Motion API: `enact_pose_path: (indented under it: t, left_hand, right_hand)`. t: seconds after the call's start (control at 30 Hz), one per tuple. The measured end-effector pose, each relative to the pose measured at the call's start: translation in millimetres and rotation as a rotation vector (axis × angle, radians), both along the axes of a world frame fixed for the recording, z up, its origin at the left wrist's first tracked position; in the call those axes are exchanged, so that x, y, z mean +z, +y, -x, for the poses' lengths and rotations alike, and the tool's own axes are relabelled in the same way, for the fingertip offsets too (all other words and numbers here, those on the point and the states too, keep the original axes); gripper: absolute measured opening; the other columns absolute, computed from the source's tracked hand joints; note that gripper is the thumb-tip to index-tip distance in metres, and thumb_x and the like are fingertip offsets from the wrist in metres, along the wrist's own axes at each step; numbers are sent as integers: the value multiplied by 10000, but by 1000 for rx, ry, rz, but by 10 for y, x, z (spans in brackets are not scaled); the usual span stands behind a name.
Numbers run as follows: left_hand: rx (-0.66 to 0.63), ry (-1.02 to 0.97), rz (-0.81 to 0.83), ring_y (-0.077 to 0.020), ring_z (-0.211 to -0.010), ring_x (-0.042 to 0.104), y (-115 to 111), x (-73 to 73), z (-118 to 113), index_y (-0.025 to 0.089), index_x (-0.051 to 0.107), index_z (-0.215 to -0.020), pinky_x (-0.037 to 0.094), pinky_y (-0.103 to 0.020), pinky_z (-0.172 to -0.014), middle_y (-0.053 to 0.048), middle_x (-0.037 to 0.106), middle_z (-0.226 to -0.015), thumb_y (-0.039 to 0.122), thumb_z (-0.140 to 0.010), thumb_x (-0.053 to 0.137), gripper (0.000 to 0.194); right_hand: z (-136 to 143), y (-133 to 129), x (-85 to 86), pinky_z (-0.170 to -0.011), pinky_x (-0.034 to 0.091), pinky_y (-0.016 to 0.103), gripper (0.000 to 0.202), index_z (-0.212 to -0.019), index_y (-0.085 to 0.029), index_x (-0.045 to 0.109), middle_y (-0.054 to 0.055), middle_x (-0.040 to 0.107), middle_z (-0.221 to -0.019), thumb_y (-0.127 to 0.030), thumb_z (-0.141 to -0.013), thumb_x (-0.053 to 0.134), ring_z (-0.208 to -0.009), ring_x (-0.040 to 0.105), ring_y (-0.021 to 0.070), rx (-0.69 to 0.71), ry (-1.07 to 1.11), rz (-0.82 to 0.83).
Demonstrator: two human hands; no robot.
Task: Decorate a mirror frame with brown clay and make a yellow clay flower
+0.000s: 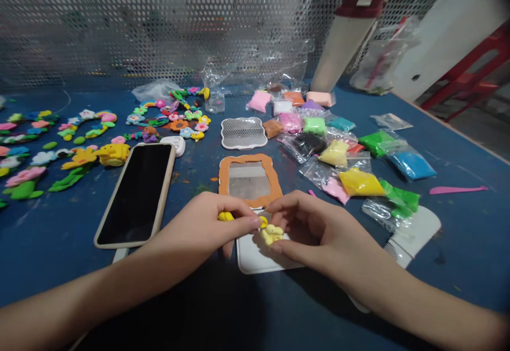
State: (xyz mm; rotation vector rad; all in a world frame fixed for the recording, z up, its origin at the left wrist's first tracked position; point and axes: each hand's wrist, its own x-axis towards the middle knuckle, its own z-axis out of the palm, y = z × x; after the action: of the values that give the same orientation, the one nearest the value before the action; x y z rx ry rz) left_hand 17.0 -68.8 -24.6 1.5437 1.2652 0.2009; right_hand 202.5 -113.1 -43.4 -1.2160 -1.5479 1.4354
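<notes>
My left hand (223, 223) pinches a small bit of bright yellow clay (263, 222) between thumb and forefinger. More yellow clay (226, 216) shows behind its fingers. In my right hand (306, 229) is a pale yellow clay figure (272, 233), held by the thumb and fingertips. The bright yellow bit is right beside the figure's upper left; I cannot tell whether they touch. Under both hands lies a white panel (249, 258), and just beyond it a mirror framed in orange-brown clay (274, 181), partly covered by my fingers.
A phone (135, 197) and colourful clay pieces (83, 157) lie at left. Bagged clay (360, 182), a white comb (422, 229) and a pink tool (458, 189) are at right. A small mirror (244, 133), a bottle (345, 43) and a perforated metal screen (159, 27) stand farther back.
</notes>
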Motion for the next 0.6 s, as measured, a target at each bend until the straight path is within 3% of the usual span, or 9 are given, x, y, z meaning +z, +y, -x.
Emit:
enact_pose_path:
  t: [0.4, 0.6]
  left_hand:
    - [-37, -19, -32, -80, -447, 473, -18, 4, 17, 174, 691, -748, 330, -185, -486, 61, 528, -482, 363, -764, 593, 214]
    - [-24, -95, -46, -66, -436, 468, -26, 2, 26, 181, 679, -728, 323, -168, -463, 71, 522, -478, 328, -785, 577, 187]
  right_hand:
    - [-3, 38, 33, -639, 445, 209, 200, -942, -253, 585, -15, 613, -908, -211, -758, 652, -771, 558, 115, 36, 52, 162]
    - [-19, 32, 18, -578, 413, 179, 164, -929, -271, 598, -45, 586, -783, -210, -781, 633, -681, 519, 87, 24, 22, 135]
